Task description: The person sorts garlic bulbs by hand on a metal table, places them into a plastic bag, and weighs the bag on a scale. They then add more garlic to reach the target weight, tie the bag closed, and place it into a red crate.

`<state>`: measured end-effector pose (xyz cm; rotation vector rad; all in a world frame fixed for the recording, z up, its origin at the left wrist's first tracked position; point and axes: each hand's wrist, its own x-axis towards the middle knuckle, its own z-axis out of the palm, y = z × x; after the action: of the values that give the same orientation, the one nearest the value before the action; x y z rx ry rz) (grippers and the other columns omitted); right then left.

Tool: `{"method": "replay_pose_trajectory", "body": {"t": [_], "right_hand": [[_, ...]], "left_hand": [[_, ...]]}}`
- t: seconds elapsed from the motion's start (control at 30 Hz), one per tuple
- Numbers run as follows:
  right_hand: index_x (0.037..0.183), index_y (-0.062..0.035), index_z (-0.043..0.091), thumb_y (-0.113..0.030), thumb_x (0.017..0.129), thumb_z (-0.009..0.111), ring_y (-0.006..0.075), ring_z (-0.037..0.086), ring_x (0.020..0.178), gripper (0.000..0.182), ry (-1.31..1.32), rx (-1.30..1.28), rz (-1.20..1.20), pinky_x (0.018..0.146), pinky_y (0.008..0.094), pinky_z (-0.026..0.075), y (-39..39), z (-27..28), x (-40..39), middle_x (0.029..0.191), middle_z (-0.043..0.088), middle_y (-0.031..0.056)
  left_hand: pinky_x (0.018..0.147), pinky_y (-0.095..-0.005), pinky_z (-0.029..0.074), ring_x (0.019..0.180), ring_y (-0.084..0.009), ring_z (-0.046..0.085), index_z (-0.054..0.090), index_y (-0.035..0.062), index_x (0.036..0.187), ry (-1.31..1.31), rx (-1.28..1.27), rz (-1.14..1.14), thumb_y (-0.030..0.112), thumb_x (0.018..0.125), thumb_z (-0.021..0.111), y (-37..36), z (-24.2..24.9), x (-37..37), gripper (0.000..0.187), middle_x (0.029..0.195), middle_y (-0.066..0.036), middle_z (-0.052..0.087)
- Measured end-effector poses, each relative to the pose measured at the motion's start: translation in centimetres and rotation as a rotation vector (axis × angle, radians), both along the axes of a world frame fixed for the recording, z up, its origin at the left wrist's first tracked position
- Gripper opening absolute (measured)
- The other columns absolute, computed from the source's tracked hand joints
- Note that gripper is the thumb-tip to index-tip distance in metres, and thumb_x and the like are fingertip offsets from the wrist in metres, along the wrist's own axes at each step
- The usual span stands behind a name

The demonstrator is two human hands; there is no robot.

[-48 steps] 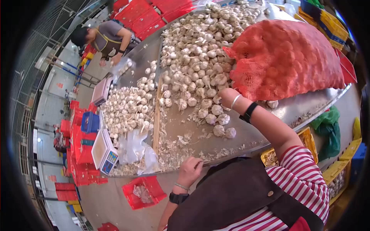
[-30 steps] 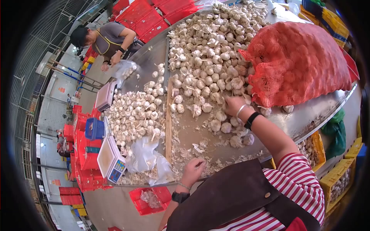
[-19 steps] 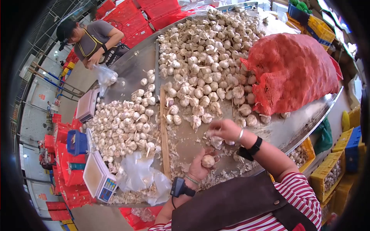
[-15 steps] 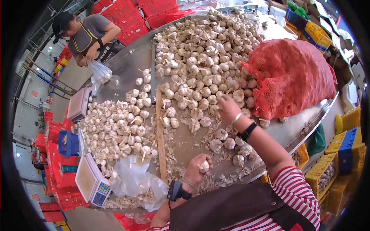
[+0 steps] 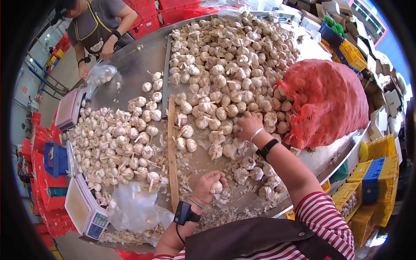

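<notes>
Left hand (image 5: 209,189) is clasping one round whitish garlic bulb (image 5: 216,187); nearer right hand (image 5: 250,125), grip unclear, is touching off-white garlic heap (image 5: 236,71) stretching toward far edge of grey metal tabletop (image 5: 138,60).

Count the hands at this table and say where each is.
4: the left hand, holding a garlic bulb; the right hand, at the garlic heap; a co-worker's upper hand and lower hand, near a plastic bag, upper left. None looks hidden.

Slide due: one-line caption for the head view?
Left hand holds a round white garlic bulb; right hand at a heap of loose pale garlic beside a bulging red mesh sack.
</notes>
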<state>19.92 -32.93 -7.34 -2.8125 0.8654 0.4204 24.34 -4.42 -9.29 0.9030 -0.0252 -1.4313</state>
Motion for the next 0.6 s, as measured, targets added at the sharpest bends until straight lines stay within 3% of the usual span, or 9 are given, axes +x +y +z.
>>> {"method": "replay_pose_trajectory", "body": {"t": [0.03, 0.07, 0.13, 0.2, 0.27, 0.33, 0.47, 0.5, 0.6], "right_hand": [[0.103, -0.0186, 0.07, -0.041, 0.07, 0.073, 0.0329, 0.043, 0.12, 0.04, -0.007, 0.03, 0.062, 0.099, 0.0527, 0.033, 0.3, 0.1, -0.3, 0.121, 0.05, 0.0116], [0.097, -0.0169, 0.071, -0.043, 0.069, 0.073, 0.0347, 0.041, 0.123, 0.039, -0.05, 0.018, 0.112, 0.103, 0.0534, 0.032, 1.1, 0.1, -1.2, 0.124, 0.049, 0.0135], [0.093, -0.0139, 0.071, -0.045, 0.065, 0.075, 0.0361, 0.038, 0.126, 0.042, -0.221, 0.189, 0.111, 0.099, 0.0559, 0.037, 3.1, 1.3, -3.0, 0.132, 0.046, 0.0146], [0.099, -0.0112, 0.07, -0.044, 0.065, 0.079, 0.0346, 0.05, 0.118, 0.048, -0.297, 0.311, 0.308, 0.096, 0.0464, 0.044, 4.9, 3.5, -3.8, 0.127, 0.054, 0.015], [0.105, -0.0105, 0.068, -0.042, 0.066, 0.08, 0.0335, 0.056, 0.113, 0.052, -0.431, 0.448, 0.446, 0.095, 0.0418, 0.046, 4.5, 2.5, -4.5, 0.123, 0.057, 0.0156], [0.117, -0.0113, 0.063, -0.038, 0.068, 0.082, 0.032, 0.062, 0.104, 0.059, -0.483, 0.878, 0.242, 0.092, 0.0358, 0.049, 3.0, 3.5, -3.0, 0.118, 0.061, 0.0162], [0.116, -0.0098, 0.06, -0.021, 0.074, 0.075, 0.0352, 0.056, 0.106, 0.045, -0.742, -0.228, 0.032, 0.09, 0.0412, 0.048, -5.7, 2.6, 3.0, 0.112, 0.059, 0.0192], [0.116, -0.0122, 0.06, -0.022, 0.076, 0.072, 0.0364, 0.053, 0.11, 0.043, -0.782, -0.225, 0.016, 0.093, 0.0421, 0.046, -7.9, 2.1, 4.4, 0.116, 0.056, 0.0185], [0.118, -0.0177, 0.058, -0.032, 0.08, 0.067, 0.0362, 0.051, 0.11, 0.041, -0.426, -0.173, -0.094, 0.094, 0.0435, 0.042, -9.7, 2.0, 7.7, 0.11, 0.058, 0.0182]], "left_hand": [[0.068, -0.0318, 0.056, 0.077, -0.022, 0.068, 0.061, 0.0, 0.101, 0.042, 0.033, 0.013, 0.02, 0.092, 0.06, -0.5, 0.7, 0.1, 0.022, 0.088, -0.01, 0.067], [0.074, -0.0323, 0.058, 0.088, -0.0246, 0.068, 0.054, 0.0025, 0.122, 0.061, -0.037, -0.036, 0.016, 0.091, 0.063, -0.3, -0.3, 0.5, 0.036, 0.107, -0.014, 0.064], [0.074, -0.0323, 0.058, 0.091, -0.0259, 0.067, 0.048, 0.0064, 0.129, 0.071, -0.073, -0.027, 0.019, 0.091, 0.062, -0.6, 0.7, 0.2, 0.043, 0.114, -0.016, 0.061], [0.07, -0.0327, 0.058, 0.1, -0.029, 0.064, 0.034, 0.0166, 0.144, 0.133, -0.229, -0.069, 0.03, 0.093, 0.06, -1.0, 0.6, 0.1, 0.06, 0.132, -0.02, 0.05], [0.067, -0.0323, 0.057, 0.095, -0.0277, 0.064, 0.033, 0.0152, 0.144, 0.285, -0.222, -0.027, 0.032, 0.093, 0.059, -1.2, 0.1, -0.6, 0.06, 0.128, -0.018, 0.052], [0.063, -0.0324, 0.058, 0.091, -0.0268, 0.065, 0.037, 0.0129, 0.141, 0.467, -0.226, -0.035, 0.041, 0.093, 0.057, -1.6, -0.4, -0.7, 0.059, 0.12, -0.017, 0.056], [0.064, -0.0332, 0.059, 0.092, -0.0274, 0.065, 0.043, 0.0099, 0.133, 0.527, -0.262, -0.032, 0.041, 0.093, 0.056, -0.8, -2.8, -1.1, 0.052, 0.116, -0.018, 0.058], [0.064, -0.0342, 0.058, 0.097, -0.0294, 0.063, 0.046, 0.0088, 0.129, 0.465, -0.225, -0.06, 0.039, 0.093, 0.057, -0.6, -2.2, -0.9, 0.048, 0.114, -0.018, 0.058], [0.065, -0.0366, 0.057, 0.105, -0.0319, 0.061, 0.05, 0.0064, 0.125, 0.395, -0.233, -0.071, 0.035, 0.092, 0.059, 0.0, -2.3, -0.3, 0.044, 0.112, -0.017, 0.059]]}}
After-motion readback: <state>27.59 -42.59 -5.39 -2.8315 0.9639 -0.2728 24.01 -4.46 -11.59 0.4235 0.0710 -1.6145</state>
